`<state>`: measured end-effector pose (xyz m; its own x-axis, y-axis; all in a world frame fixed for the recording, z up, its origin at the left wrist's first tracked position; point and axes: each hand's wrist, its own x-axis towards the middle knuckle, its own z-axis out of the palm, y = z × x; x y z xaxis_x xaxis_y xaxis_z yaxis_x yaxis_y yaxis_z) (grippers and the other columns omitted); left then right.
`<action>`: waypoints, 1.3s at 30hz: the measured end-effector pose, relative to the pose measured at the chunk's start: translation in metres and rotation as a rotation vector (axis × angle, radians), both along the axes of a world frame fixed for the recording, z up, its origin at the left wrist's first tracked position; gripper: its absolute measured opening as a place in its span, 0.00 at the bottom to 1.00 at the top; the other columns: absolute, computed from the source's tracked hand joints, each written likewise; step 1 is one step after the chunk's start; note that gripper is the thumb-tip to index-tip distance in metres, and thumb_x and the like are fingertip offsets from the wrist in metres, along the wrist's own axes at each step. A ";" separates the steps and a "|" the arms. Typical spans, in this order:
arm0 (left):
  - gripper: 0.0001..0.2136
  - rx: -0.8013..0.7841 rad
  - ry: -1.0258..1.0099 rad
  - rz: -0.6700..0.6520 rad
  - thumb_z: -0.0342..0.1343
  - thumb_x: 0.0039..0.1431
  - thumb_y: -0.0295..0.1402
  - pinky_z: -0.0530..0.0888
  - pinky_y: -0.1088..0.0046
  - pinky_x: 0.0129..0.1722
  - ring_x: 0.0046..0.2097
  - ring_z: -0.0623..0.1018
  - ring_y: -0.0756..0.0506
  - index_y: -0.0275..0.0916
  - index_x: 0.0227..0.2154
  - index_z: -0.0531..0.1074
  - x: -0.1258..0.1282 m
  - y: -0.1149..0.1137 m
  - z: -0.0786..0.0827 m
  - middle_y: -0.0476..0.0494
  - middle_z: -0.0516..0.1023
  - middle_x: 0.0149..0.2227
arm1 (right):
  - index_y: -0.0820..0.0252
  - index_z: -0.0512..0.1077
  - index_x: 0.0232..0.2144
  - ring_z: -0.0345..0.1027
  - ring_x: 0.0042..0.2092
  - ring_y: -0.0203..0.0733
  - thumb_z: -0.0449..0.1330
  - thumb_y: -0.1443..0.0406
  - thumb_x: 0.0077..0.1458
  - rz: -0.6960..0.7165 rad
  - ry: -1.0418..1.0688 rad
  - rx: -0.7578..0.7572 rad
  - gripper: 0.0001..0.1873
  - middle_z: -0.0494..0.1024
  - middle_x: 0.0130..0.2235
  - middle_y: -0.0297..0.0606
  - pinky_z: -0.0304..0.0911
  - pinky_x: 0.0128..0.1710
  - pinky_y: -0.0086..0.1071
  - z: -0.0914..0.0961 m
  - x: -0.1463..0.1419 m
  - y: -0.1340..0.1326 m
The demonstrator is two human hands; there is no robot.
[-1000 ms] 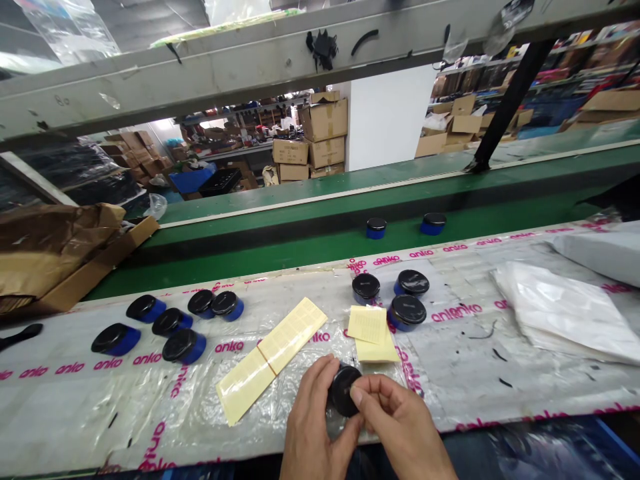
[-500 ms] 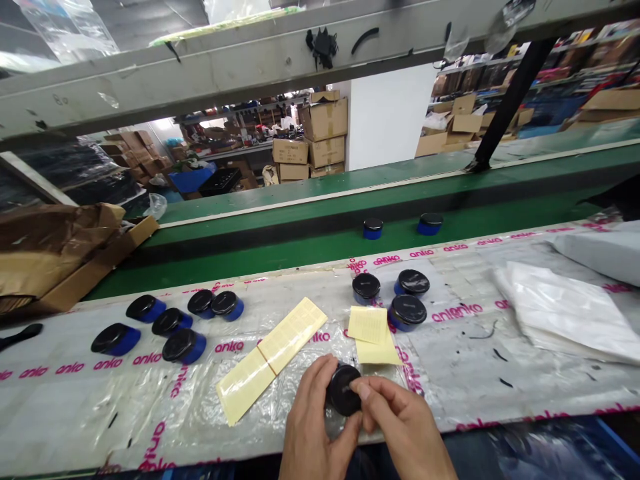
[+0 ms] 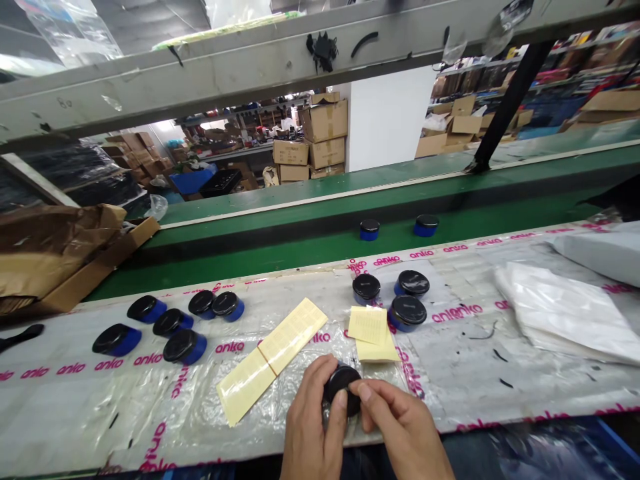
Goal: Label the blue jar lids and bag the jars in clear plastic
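My left hand [image 3: 316,413] is closed round a round black-lidded jar [image 3: 344,382] near the table's front edge, its thumb lying on the lid. At the lid's right side, the thumb and forefinger of my right hand [image 3: 395,417] are pinched together; whatever is between them is too small to make out. Just beyond the jar lie small yellow label sheets [image 3: 373,330], partly overlapping. A long yellow label strip [image 3: 273,360] with a band across it lies to the left. Behind the small sheets stand three more blue jars with black lids [image 3: 407,311].
Several blue jars with black lids [image 3: 184,347] are grouped at the left. Two more jars [image 3: 369,230] ride on the green conveyor belt [image 3: 280,250]. White plastic bags [image 3: 565,313] lie at right, a cardboard box [image 3: 100,267] at far left. A metal beam [image 3: 225,60] crosses above.
My left thumb has come up from the jar's near side onto its lid. The two jars on the belt have shifted slightly left. My right hand is almost unmoved.
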<state>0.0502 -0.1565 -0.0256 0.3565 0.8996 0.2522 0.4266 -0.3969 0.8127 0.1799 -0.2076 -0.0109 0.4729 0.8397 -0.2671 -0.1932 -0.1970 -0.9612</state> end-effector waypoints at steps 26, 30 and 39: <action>0.14 -0.117 -0.106 0.130 0.56 0.63 0.44 0.73 0.60 0.55 0.52 0.77 0.39 0.43 0.46 0.75 0.019 0.002 0.016 0.40 0.78 0.50 | 0.57 0.82 0.35 0.68 0.28 0.41 0.62 0.41 0.53 -0.177 -0.105 0.029 0.27 0.73 0.23 0.34 0.62 0.24 0.27 0.000 -0.001 -0.018; 0.13 -0.116 -0.094 0.167 0.58 0.61 0.45 0.74 0.61 0.51 0.50 0.78 0.40 0.43 0.43 0.75 0.025 0.004 0.019 0.41 0.79 0.47 | 0.58 0.82 0.35 0.68 0.28 0.41 0.62 0.40 0.53 -0.184 -0.128 0.033 0.28 0.74 0.24 0.35 0.63 0.24 0.27 -0.002 0.002 -0.019; 0.20 -0.191 -0.100 0.238 0.62 0.53 0.52 0.74 0.62 0.48 0.47 0.79 0.38 0.42 0.42 0.75 0.029 0.007 0.014 0.41 0.80 0.44 | 0.57 0.80 0.38 0.72 0.28 0.40 0.57 0.52 0.64 -0.136 -0.297 0.177 0.18 0.78 0.26 0.35 0.66 0.24 0.25 -0.018 0.003 -0.016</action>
<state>0.0796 -0.1496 -0.0113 0.1122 0.9892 0.0941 0.4034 -0.1319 0.9055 0.1831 -0.2241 -0.0290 0.6187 0.7845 0.0423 0.0865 -0.0145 -0.9961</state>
